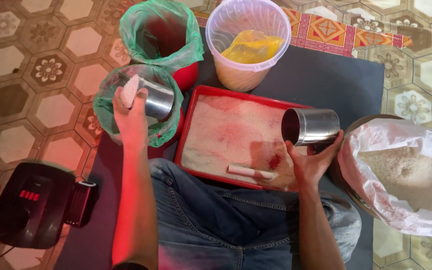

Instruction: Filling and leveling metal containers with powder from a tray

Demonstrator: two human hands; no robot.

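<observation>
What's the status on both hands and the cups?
Left hand tips a grain-filled metal cup over the green-lined tub. Right hand holds an empty metal cup over the red tray. Nothing blocking.

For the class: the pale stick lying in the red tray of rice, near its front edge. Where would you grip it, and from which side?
Grip the pale stick at its left half, coming straight down from above. It lies flat and nearly level on the rice in the red tray, so pinching across its narrow width probably works best. Its right end sits by the right hand, which holds a metal cup; the left end is free.
</observation>
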